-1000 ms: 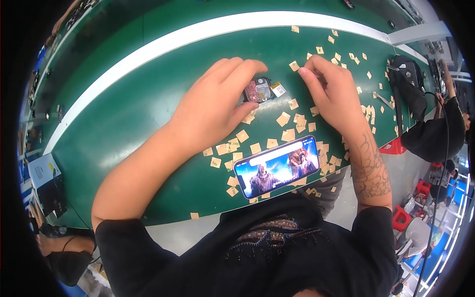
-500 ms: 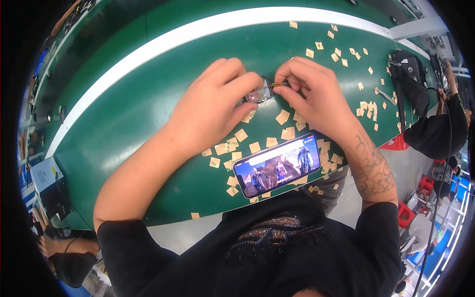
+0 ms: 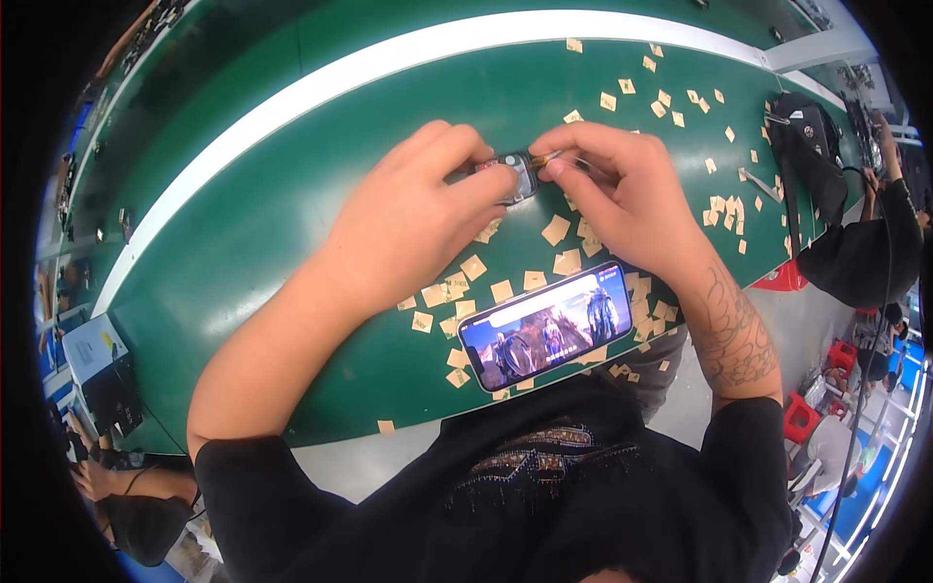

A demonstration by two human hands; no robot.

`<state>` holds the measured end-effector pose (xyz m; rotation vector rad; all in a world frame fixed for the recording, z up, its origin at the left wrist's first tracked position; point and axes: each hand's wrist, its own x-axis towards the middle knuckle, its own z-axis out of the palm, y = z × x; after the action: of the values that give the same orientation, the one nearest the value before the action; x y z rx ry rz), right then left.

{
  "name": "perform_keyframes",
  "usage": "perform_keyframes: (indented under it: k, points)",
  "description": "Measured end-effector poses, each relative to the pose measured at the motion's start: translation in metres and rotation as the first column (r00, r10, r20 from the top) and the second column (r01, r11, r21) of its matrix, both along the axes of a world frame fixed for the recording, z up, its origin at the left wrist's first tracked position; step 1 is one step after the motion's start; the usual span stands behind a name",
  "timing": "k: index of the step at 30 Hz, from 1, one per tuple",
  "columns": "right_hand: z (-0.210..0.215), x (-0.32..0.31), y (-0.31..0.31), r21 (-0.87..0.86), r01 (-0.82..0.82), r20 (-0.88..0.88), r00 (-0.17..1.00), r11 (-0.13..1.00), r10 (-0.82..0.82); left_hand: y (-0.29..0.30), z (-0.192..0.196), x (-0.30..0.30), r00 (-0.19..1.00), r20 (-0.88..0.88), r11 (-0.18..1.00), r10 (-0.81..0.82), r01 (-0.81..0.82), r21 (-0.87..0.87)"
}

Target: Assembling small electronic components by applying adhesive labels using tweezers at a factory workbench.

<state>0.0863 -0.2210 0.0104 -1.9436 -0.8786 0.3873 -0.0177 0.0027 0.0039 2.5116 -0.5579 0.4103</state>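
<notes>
In the middle of the green table [image 3: 233, 253], a small dark-rimmed device with rounded corners [image 3: 518, 178] shows greyish parts inside its frame. My left hand [image 3: 418, 199] is closed on the device, its thumb and fingers covering the left side. At the device's right edge, the thumb and forefinger of my right hand [image 3: 622, 185] pinch a small orange-brown strip [image 3: 546, 160]. A thin, pale, slender piece [image 3: 580, 160] shows between these fingers; its kind I cannot make out. Nearer me, a phone with a lit screen [image 3: 544, 327] lies on several small cream paper squares [image 3: 473, 266].
More paper squares [image 3: 719, 206] are scattered at the right, beside tweezers [image 3: 760, 184]. A black bag [image 3: 812, 146] lies at the table's right end. A grey-and-black box [image 3: 95, 350] stands at the left edge. Other people sit nearby on both sides; red stools [image 3: 802, 418] stand at the right.
My left thumb has come up over the device's face. My right fingers have shifted slightly, and the thin pale piece shows more clearly. The phone's picture has changed.
</notes>
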Motion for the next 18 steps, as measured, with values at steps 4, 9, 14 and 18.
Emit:
perform_keyframes:
  k: [4, 9, 14, 18]
  points:
    - [-0.008, 0.001, 0.001, 0.101, 0.001, -0.064, 0.998, 0.995, 0.005, -0.001, 0.004, -0.001, 0.999, -0.044, 0.998, 0.006, -0.008, -0.062]
    - [-0.004, 0.006, -0.001, 0.034, 0.003, -0.143, 0.99, 0.999, 0.002, 0.001, 0.004, -0.001, 0.998, -0.061, 0.998, 0.014, -0.018, -0.063]
    - [-0.005, 0.013, -0.006, 0.064, -0.059, -0.19, 0.979, 0.996, 0.07, 0.002, 0.002, 0.0, 0.999, -0.047, 0.999, -0.01, 0.008, -0.035]
    - [0.008, 0.019, -0.01, -0.05, -0.109, -0.179, 0.979, 0.993, 0.098, 0.003, 0.001, 0.001, 1.0, -0.023, 1.0, -0.017, 0.017, -0.007]
